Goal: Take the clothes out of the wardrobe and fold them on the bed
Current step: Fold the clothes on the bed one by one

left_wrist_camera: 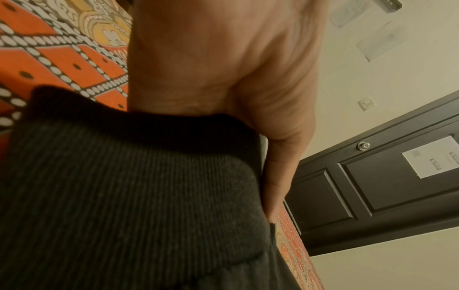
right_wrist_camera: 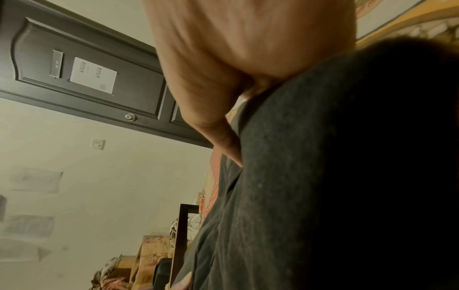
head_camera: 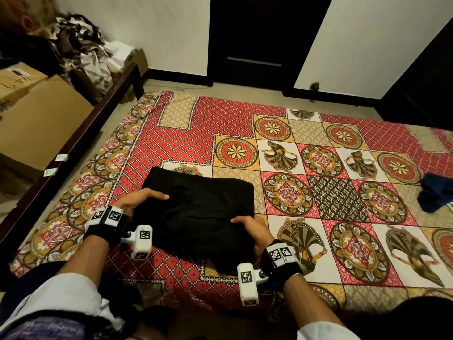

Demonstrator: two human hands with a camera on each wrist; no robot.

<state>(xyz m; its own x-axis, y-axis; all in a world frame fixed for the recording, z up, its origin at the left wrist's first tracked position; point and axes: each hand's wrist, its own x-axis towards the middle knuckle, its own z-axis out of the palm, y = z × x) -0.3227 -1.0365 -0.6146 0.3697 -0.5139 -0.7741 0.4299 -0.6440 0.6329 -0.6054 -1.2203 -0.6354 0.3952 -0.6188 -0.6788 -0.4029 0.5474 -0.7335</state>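
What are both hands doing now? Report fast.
Left hand: grips the folded black ribbed-knit garment, left edge.
Right hand: grips the same garment, right edge.

Warm, dim indoor light is falling evenly over the head view, whose edges are bending. The black garment (head_camera: 196, 212) is losing detail. Both wrist views are showing blurred, yellowish close surfaces.

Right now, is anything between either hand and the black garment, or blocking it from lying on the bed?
Nothing visible. The left hand and right hand already grip the folded black garment at its sides, and it rests directly on the patterned bedspread. The blue garment lies well off to the right.
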